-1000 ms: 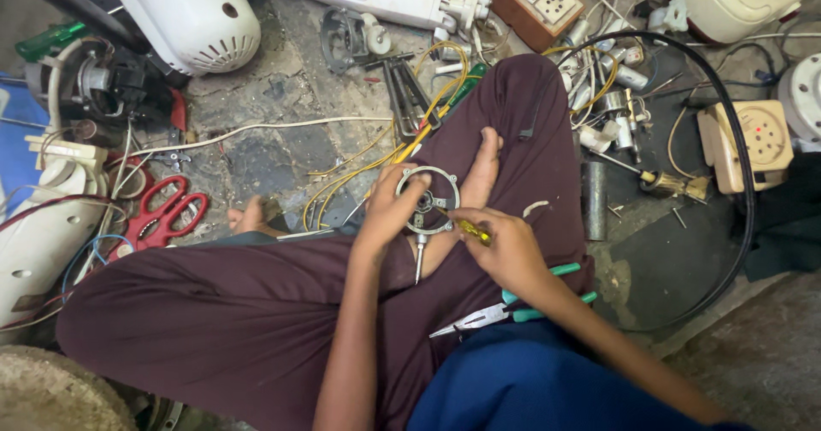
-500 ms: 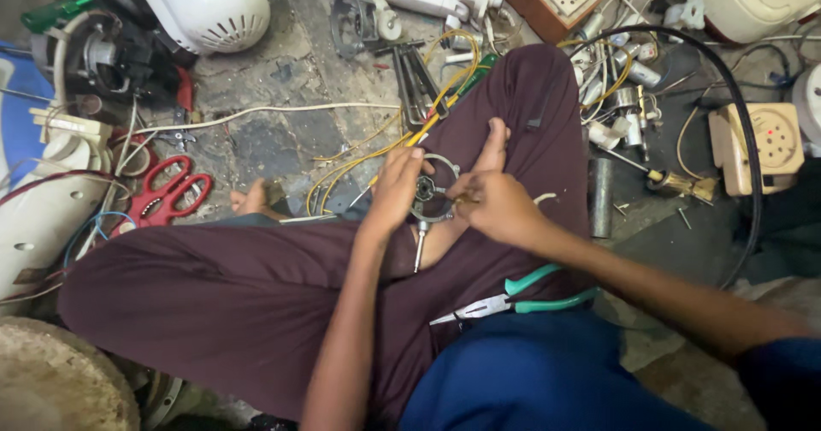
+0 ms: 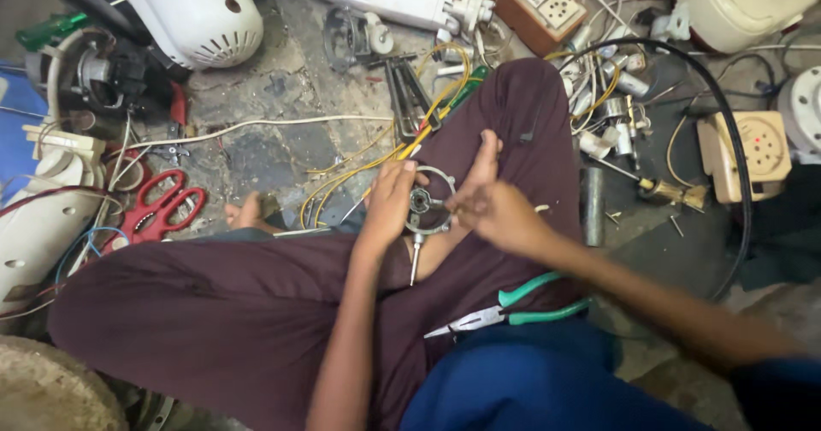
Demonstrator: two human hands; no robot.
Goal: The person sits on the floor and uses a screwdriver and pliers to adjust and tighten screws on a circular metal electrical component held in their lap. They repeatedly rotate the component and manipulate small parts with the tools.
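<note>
On our lap: round grey metal ring part with a hexagonal hub and a thin shaft (image 3: 425, 204) sits at centre, over maroon trousers (image 3: 214, 311).
Grip: our left hand (image 3: 389, 202) clamps its nine o'clock rim; right hand (image 3: 494, 215) pinches the three o'clock side.
Progress: we judge fitting mid-way, hub seated.
Axis: shaft points six o'clock.
Nearby: green-handled pliers (image 3: 505, 309) at five o'clock.

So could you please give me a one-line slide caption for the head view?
Both hands, left hand and right hand, hold a round metal part over the lap; green-handled pliers rest nearby.
</note>
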